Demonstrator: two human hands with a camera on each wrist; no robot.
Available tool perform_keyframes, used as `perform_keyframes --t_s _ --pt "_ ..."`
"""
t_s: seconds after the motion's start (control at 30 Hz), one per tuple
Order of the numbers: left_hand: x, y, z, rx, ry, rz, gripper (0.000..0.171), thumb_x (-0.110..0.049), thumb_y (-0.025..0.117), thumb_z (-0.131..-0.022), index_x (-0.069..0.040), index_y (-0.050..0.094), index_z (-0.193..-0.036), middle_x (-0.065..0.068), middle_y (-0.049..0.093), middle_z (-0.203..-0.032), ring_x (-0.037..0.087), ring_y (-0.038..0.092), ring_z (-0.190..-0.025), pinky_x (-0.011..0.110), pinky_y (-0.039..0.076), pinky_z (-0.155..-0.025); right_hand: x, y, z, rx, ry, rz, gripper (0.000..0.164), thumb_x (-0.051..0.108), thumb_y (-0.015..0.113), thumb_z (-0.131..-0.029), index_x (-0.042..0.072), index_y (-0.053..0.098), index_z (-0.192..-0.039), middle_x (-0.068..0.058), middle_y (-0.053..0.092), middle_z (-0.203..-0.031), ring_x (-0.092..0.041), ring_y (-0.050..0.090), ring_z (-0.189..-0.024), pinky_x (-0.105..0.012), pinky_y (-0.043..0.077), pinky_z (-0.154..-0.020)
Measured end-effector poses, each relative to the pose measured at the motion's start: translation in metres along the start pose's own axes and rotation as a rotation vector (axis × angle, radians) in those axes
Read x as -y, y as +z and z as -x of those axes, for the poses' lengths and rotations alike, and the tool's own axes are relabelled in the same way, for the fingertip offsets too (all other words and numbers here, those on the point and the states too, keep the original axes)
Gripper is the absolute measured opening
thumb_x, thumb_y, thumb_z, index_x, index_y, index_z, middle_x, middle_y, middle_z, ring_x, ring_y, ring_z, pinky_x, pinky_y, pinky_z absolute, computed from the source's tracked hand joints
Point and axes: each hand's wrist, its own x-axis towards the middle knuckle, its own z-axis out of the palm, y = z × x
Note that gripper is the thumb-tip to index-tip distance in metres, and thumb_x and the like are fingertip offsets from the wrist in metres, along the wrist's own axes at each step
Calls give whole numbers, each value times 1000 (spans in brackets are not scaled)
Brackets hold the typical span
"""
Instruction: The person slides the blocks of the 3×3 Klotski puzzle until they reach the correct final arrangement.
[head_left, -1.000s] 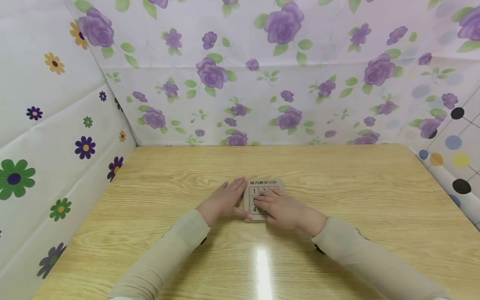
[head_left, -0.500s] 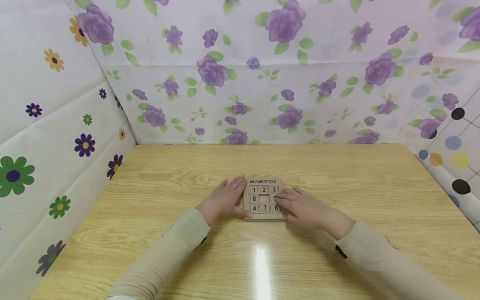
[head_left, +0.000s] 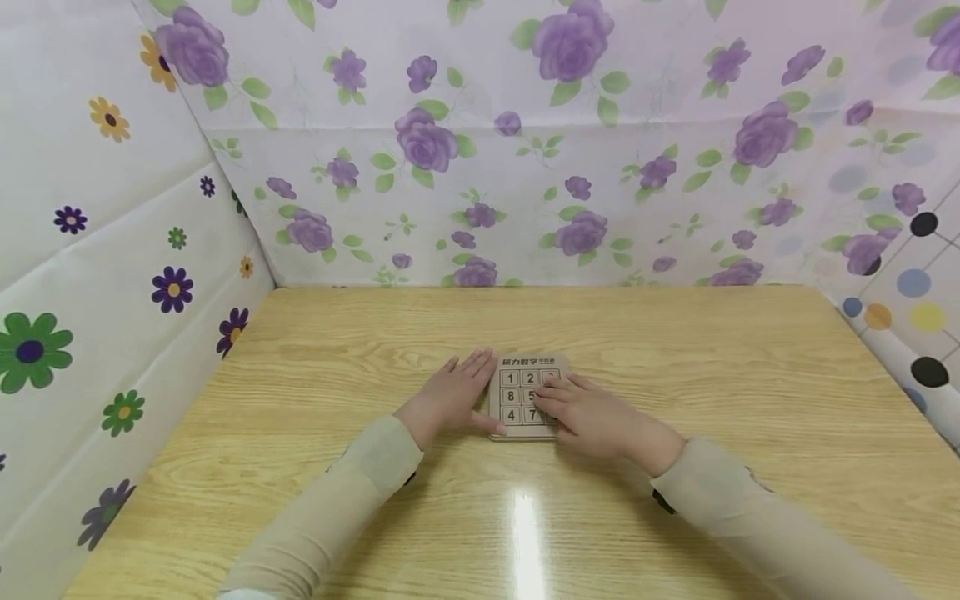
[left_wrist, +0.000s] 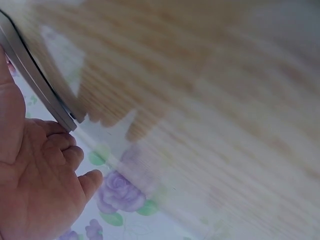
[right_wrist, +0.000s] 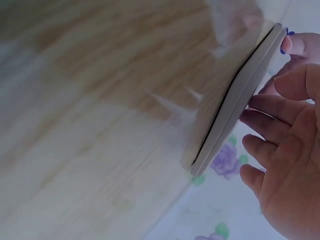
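Note:
A pale square number sliding puzzle (head_left: 512, 396) lies flat on the table, its tiles 1, 2, 8, 4 and 7 in plain sight. My left hand (head_left: 447, 400) rests along its left side, fingers extended, with the thumb at the lower left corner. From the right, my right hand (head_left: 592, 421) touches the middle tile, a 5, with its fingertips. That hand covers most of the right column. In the left wrist view, the left hand (left_wrist: 40, 175) is beside the puzzle's edge (left_wrist: 40, 82). The right wrist view has the right hand's fingers (right_wrist: 272, 122) over the puzzle's far side.
The wood-grain table (head_left: 360, 333) stretches out around the puzzle. A sheet with purple roses (head_left: 427, 142) hangs behind it. Other patterned sheets stand at the left (head_left: 82, 308) and right (head_left: 911, 283).
My right hand first drew back to the right, baring a gap in the puzzle's middle. It has since come back left, and the 5 tile has slid into that gap. The left hand stays put.

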Motion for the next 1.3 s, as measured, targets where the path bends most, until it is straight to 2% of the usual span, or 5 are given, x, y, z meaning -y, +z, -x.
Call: perform_keyframes --t_s 0.17,0.37,0.57,1.03,1.3 --pt "0 0 0 -4 -1 -11 114 -75 54 -74 -8 8 -154 6 4 -161 20 5 -148 42 11 -121 -1 1 2 -14 -11 -18 50 14 47 -90 -3 47 -137 -16 43 -146 -36 32 -139 -53 21 -116" --pt "1 0 1 -6 8 -2 113 -74 55 -74 -8 8 -154 7 4 -161 20 5 -148 43 10 -121 -3 2 20 -53 -33 -16 51 11 52 -86 -4 49 -135 -17 47 -143 -38 36 -136 -57 25 -113" --pt "2 -1 1 0 2 16 113 -72 57 -74 -8 7 -154 7 2 -161 20 4 -148 43 9 -121 -3 5 33 -39 -35 4 51 13 55 -89 -1 48 -137 -15 46 -144 -35 37 -137 -55 26 -114" --pt "-1 -3 0 6 14 21 114 -72 59 -73 -8 10 -153 7 4 -160 21 5 -148 43 11 -121 -17 4 19 -75 -3 44 51 12 52 -88 -2 49 -136 -15 47 -144 -36 39 -136 -57 25 -113" --pt "1 -1 0 4 2 22 114 -73 57 -73 -8 9 -153 7 3 -160 20 4 -148 43 10 -121 3 3 15 -37 -37 54 54 16 52 -88 -1 46 -139 -14 43 -147 -33 34 -139 -52 24 -115"
